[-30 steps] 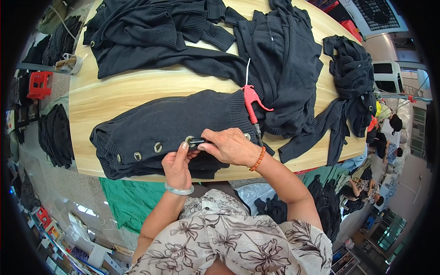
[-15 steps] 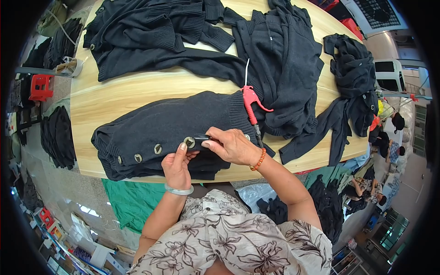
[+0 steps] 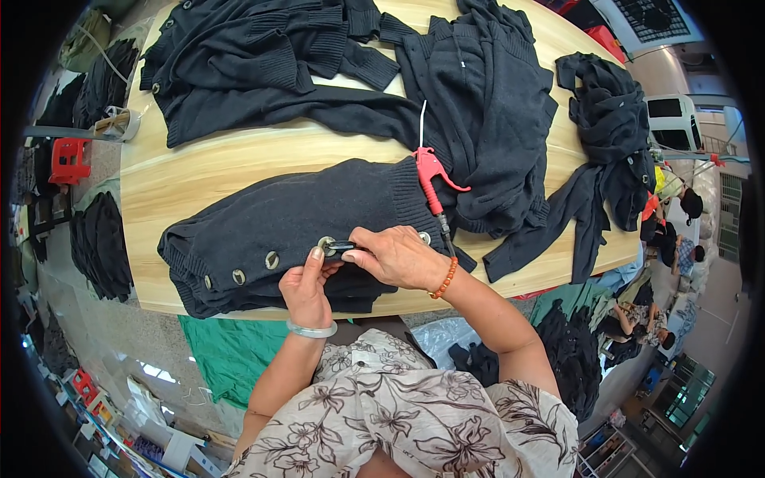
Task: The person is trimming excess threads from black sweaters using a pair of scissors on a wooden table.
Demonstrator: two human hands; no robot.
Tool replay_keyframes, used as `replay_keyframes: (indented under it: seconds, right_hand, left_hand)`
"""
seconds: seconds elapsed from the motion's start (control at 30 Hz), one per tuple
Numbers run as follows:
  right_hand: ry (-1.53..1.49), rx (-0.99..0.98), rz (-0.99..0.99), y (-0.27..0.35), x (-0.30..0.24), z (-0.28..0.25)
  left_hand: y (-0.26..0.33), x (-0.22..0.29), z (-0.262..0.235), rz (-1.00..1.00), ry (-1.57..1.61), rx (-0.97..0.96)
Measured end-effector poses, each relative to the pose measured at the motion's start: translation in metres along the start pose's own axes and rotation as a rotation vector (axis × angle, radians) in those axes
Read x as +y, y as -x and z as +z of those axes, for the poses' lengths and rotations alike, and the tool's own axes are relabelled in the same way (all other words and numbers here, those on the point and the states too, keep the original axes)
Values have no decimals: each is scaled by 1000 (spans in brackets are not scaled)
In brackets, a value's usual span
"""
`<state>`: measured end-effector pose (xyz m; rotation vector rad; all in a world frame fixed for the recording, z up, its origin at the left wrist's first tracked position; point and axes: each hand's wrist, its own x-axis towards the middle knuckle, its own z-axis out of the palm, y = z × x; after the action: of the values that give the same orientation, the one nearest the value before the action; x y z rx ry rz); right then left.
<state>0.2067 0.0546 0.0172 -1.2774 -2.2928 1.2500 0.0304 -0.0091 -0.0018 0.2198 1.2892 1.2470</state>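
Right, the dark knit cardigan [image 3: 311, 199] lay folded at the near edge of the bench [image 3: 159, 183], its ribbed hem toward the right, and all the action was at one round button [image 3: 326, 244] on its front edge. The left hand [image 3: 307, 287] was clamped on the cardigan there, thumb at the button and fingers curled partly out of sight beneath the knit. In from the other side came the right hand [image 3: 405, 256], thumb and forefinger pinched together on a small dark tool [image 3: 343, 245] — its tip right up by that button! More buttons ran off to the left along the same edge, with another near the hem by the right wrist.

A bracelet of orange beads [image 3: 446, 279] circled that wrist; a pale bangle [image 3: 311, 329] sat on the left. Just beyond the hem lay a red air gun [image 3: 430, 171], its thin nozzle pointing away from the person. Farther out, dark knitwear [image 3: 486, 119] covered much of the bench — heaped at the far left, the middle and the right. Below the near edge spread a green sheet [image 3: 223, 358], and off left stood a red stool [image 3: 70, 159].
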Motion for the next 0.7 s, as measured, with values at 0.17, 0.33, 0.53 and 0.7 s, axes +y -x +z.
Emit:
replay_keyframes:
  seconds: [0.17, 0.33, 0.53, 0.7]
  right_hand:
    - [-15, 1, 11, 0, 4, 3]
    - [-12, 5, 2, -3, 3, 2]
    - [-62, 43, -1, 2, 6, 5]
    - [-73, 68, 27, 3, 5, 4]
  left_hand:
    - [0, -1, 3, 4, 6, 4]
    - [-2, -3, 1, 7, 4, 2]
    - [-2, -3, 2, 12, -8, -5]
    - [-3, -5, 2, 18, -36, 8]
